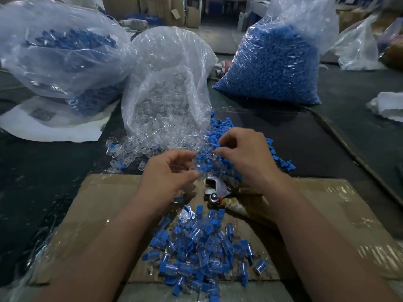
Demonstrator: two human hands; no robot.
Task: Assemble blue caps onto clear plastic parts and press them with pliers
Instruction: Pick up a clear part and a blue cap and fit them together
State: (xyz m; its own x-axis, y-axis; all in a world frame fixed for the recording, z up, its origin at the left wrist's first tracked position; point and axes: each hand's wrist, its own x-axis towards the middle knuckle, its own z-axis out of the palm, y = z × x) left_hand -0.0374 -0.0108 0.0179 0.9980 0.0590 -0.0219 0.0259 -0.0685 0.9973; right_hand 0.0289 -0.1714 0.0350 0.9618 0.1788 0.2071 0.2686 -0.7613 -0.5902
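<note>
My left hand (169, 171) pinches a clear plastic part (192, 163) over the loose pile in front of the open bag of clear parts (168, 94). Close beside it, my right hand (242, 158) pinches a small blue cap (216, 147) above the scattered blue caps (220, 127). Pliers (214, 189) with metal jaws lie on the cardboard sheet (104, 205) between my wrists, handles hidden under my right wrist. A heap of assembled blue-and-clear pieces (200, 251) lies on the cardboard near me.
A large bag of blue caps (274, 66) stands at the back right. A bag with blue and clear pieces (63, 51) sits at the back left on white paper (50, 125). A dark cable (353, 153) runs along the right. White plastic (388, 105) lies far right.
</note>
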